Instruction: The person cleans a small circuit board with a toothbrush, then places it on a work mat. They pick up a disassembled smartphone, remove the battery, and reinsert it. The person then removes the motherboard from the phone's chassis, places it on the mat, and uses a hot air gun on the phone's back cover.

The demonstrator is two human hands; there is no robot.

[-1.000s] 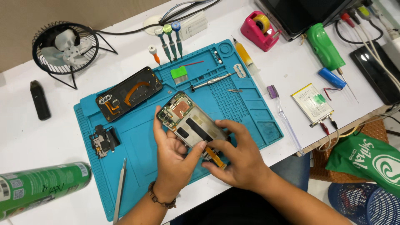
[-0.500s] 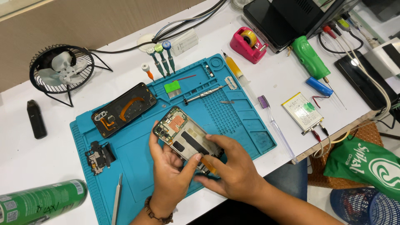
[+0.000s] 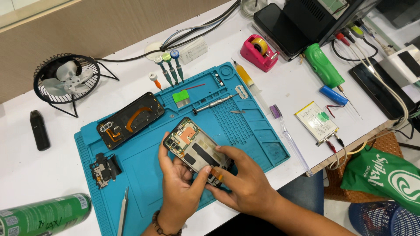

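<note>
An opened phone body [image 3: 192, 146] with its circuit board and copper parts exposed is held tilted over the blue work mat [image 3: 258, 126]. My left hand [image 3: 177, 188] cups it from below, thumb on its lower face. My right hand [image 3: 243, 183] grips the phone's lower end, fingers pinching a small orange part [image 3: 217, 175] there. The phone's black back cover [image 3: 131, 119] with an orange flex lies on the mat to the upper left. A small black component [image 3: 104, 168] rests on the mat's left side.
Metal tweezers [image 3: 123, 212] lie at the mat's front left, a screwdriver [image 3: 213, 104] and green block [image 3: 180, 97] at its top. Around the mat are a small fan [image 3: 65, 81], a green can [image 3: 41, 216], pink tape dispenser [image 3: 259, 52], battery pack [image 3: 316, 121] and a toothbrush [image 3: 288, 137].
The view has shifted so the bench sits lower and further right in the picture. Both hands stay on the phone body, my right hand still working at its lower end.
</note>
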